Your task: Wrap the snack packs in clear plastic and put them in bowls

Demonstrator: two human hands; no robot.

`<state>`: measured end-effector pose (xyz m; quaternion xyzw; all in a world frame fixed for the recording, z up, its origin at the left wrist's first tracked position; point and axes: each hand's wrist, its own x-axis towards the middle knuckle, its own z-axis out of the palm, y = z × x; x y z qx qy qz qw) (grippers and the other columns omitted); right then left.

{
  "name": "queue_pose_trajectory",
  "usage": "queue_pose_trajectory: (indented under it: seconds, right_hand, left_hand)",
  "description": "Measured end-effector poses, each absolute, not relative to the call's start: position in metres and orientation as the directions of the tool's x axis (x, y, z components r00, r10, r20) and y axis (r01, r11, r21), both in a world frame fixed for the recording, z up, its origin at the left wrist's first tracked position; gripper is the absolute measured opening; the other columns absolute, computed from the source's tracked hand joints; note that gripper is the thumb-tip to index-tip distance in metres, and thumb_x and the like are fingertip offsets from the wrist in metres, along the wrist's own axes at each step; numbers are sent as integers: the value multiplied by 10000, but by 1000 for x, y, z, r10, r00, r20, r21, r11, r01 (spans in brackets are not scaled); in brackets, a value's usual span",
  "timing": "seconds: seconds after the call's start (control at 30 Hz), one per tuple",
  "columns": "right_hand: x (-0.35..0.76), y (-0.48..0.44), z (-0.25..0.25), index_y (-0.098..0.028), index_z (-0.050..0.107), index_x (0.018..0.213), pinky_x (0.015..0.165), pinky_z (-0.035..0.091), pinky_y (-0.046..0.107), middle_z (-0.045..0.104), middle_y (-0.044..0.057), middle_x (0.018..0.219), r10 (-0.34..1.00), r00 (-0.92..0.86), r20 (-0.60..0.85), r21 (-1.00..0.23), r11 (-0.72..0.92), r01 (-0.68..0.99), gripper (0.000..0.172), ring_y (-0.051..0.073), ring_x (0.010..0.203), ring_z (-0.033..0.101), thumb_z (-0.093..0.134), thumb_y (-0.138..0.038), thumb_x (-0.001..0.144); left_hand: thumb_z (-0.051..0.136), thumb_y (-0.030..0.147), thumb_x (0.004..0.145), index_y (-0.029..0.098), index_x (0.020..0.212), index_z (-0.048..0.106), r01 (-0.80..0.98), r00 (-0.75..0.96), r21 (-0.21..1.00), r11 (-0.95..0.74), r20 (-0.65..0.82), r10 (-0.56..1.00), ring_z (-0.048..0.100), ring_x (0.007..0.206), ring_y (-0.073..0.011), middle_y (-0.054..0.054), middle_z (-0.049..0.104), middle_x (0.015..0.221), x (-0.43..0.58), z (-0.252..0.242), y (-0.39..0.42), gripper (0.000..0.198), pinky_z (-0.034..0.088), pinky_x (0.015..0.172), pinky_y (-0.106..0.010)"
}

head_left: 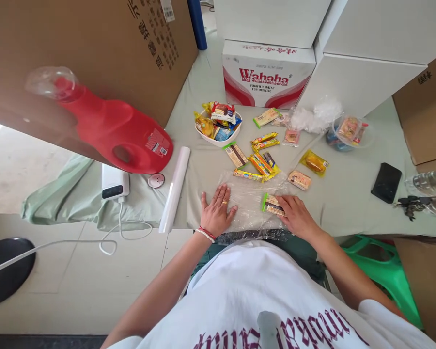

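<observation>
My left hand (217,212) lies flat, fingers stretched out, on the left part of a clear plastic film sheet (249,201) spread over the cloth. On the right side of the film, my right hand (296,216) grips the end of a snack bar (273,204) in a wrapper with a green edge. Beyond the hands lie yellow-wrapped snack sticks (261,164), another green-edged bar (236,154) and a pink-beige packet (299,180). Farther right rests a yellow-wrapped snack (314,162). A white bowl (218,141) behind them holds several packaged snacks.
A white roll (175,189), a power bank (115,182) and a big red bottle (119,131) are at left. A Wahaha carton (269,75) stands behind. To the right are a clear tub (363,135), a black phone (386,182), keys (409,206) and plastic bottles (427,183).
</observation>
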<state>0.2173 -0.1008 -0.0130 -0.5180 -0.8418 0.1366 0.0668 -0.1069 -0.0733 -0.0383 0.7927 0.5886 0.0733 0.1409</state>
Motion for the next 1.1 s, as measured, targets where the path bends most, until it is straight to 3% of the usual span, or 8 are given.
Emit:
queue_pose_trajectory:
  seconds: [0.27, 0.47, 0.57, 0.63, 0.73, 0.9, 1.0, 1.1]
  right_hand:
    - [184, -85, 33, -175, 404, 1567, 1062, 427, 494, 557, 172, 1394, 883, -464, 72, -373, 455, 808, 652, 335, 1226, 476, 623, -262, 960]
    - [140, -52, 4, -165, 483, 1528, 1080, 422, 513, 580, 177, 1399, 827, -553, -102, -325, 498, 804, 653, 344, 1257, 498, 682, -206, 907]
    - [149, -57, -6, -177, 412, 1577, 1166, 369, 572, 489, 189, 1529, 829, -558, -42, -353, 510, 784, 725, 357, 1388, 437, 704, -303, 926]
    - [167, -75, -3, -190, 325, 1623, 1210, 330, 608, 413, 196, 1600, 824, -564, 50, -390, 536, 749, 787, 362, 1466, 374, 685, -393, 954]
    - [204, -113, 0, -218, 280, 1645, 1195, 404, 574, 450, 181, 1578, 773, -626, 103, -440, 600, 668, 799, 336, 1461, 409, 656, -448, 979]
    - [246, -160, -25, -227, 464, 1556, 1094, 537, 518, 568, 158, 1473, 749, -650, 130, -349, 648, 677, 569, 302, 1375, 517, 599, -237, 1004]
    - [249, -160, -39, -235, 637, 1382, 1044, 568, 493, 656, 140, 1353, 814, -552, 182, -363, 577, 731, 402, 273, 1271, 591, 510, -140, 1013]
    - [249, -145, -31, -254, 724, 1207, 957, 596, 448, 735, 101, 1192, 857, -501, 122, -511, 487, 708, 307, 240, 1096, 665, 476, -196, 1036]
  left_hand:
    - [404, 491, 1044, 225, 1669, 225, 912, 297, 295, -283, -1, 955, 295, 1587, -300, -140, 293, 1698, -103, -41, -76, 703, -56, 1283, -653]
    - [389, 471, 1055, 215, 1666, 230, 894, 303, 339, -293, 24, 953, 320, 1578, -290, -141, 305, 1697, -106, -43, -75, 681, -65, 1284, -639]
    - [351, 427, 1070, 217, 1665, 229, 874, 310, 379, -304, 47, 950, 333, 1573, -279, -140, 330, 1691, -115, -42, -74, 643, -9, 1298, -613]
    - [345, 348, 1063, 231, 1667, 220, 847, 352, 397, -352, 75, 933, 322, 1579, -267, -127, 346, 1689, -127, -39, -76, 628, 5, 1303, -598]
    - [372, 171, 968, 275, 1666, 220, 730, 563, 406, -549, 96, 821, 322, 1579, -237, -87, 422, 1658, -150, -31, -82, 722, -22, 1308, -586]
    - [515, 143, 806, 228, 1627, 331, 549, 803, 412, -727, -18, 596, 284, 1594, -274, -117, 366, 1684, -175, -29, -94, 846, -31, 1310, -596]
    - [550, 277, 931, 272, 1551, 465, 571, 795, 381, -727, -38, 605, 354, 1563, -285, -111, 430, 1652, -175, -36, -97, 626, -39, 1305, -604]
    - [471, 384, 1029, 305, 1394, 622, 616, 723, 434, -657, 19, 690, 498, 1469, -253, -86, 608, 1512, -169, -37, -95, 403, 60, 1314, -575]
